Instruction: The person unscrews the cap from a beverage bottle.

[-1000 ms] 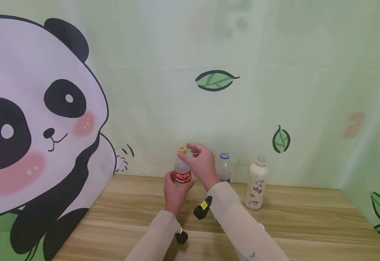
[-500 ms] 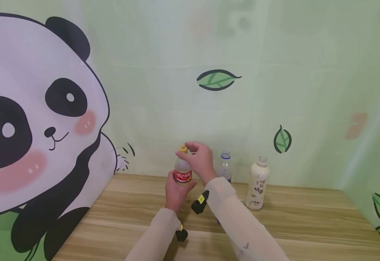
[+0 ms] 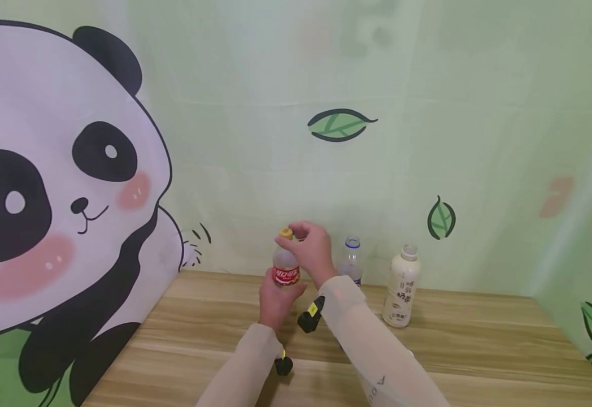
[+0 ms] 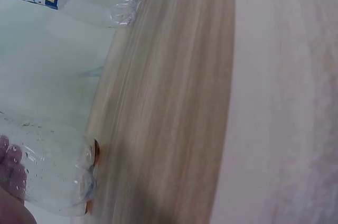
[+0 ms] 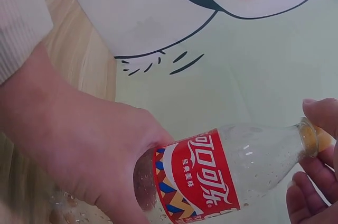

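A clear plastic cola bottle with a red label is held upright between my hands. My left hand grips its lower body. My right hand pinches the yellow-orange cap at the bottle's mouth. In the right wrist view the bottle lies across the picture, with droplets inside, and the right fingers and thumb are round the cap. The left wrist view shows the bottle's clear base close to the wooden table, with fingertips behind it; whether it touches cannot be told.
A clear, uncapped Pepsi bottle stands right of my hands, partly behind the right forearm. Further right is a cream milk-tea bottle, also uncapped. A small white object shows past the right sleeve. A printed cloth backdrop borders the wooden table.
The right thumb and fingers have closed from beside the cap onto it. My left hand still holds the bottle in nearly the same place. The view has shifted slightly.
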`<state>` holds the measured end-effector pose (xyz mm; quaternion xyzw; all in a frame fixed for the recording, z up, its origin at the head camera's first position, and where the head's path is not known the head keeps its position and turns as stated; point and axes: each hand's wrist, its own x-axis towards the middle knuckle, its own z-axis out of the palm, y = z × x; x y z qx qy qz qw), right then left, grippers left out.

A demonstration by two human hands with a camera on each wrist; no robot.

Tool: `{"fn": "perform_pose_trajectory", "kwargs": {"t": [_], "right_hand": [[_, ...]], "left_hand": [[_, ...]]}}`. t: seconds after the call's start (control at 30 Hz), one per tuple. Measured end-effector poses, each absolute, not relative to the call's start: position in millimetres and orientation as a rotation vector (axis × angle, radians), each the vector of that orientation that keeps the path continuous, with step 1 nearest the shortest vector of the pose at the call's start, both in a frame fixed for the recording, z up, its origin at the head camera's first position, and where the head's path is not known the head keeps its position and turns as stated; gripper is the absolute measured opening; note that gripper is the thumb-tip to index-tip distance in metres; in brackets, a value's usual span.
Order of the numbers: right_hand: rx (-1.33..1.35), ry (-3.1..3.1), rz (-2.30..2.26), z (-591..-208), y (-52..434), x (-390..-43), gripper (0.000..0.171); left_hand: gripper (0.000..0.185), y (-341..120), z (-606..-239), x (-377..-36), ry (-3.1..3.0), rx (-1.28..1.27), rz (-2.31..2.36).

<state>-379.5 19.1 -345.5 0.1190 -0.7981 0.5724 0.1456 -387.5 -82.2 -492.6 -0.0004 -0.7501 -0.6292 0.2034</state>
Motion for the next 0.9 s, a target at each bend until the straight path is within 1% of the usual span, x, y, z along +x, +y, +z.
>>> {"fn": "perform_pose_trajectory", "kwargs": {"t": [0.07,0.33,0.53,0.77,0.9], "right_hand": [[0.349,-2.292,1.652,-346,18,-380,0.047],[0.345,-2.274,1.607,-343,17,-377,0.036],[0.360,-2.293,1.596,-338,19,-371,0.036],[0.388,-2.263,1.643,-337,24,-364,0.026],[0.417,-2.239,1.661,-335,27,-358,0.028]], "left_hand": [[0.065,-82,-493,-387,-2.079,-0.011,-1.747],[0.057,-77,-494,-385,-2.039,-0.023,-1.715],[0.056,-75,-490,-377,-2.034,-0.016,-1.729],[0.057,-70,-488,-363,-2.087,-0.072,-1.621],[0.057,-65,-484,-355,-2.052,-0.085,-1.674]]}}
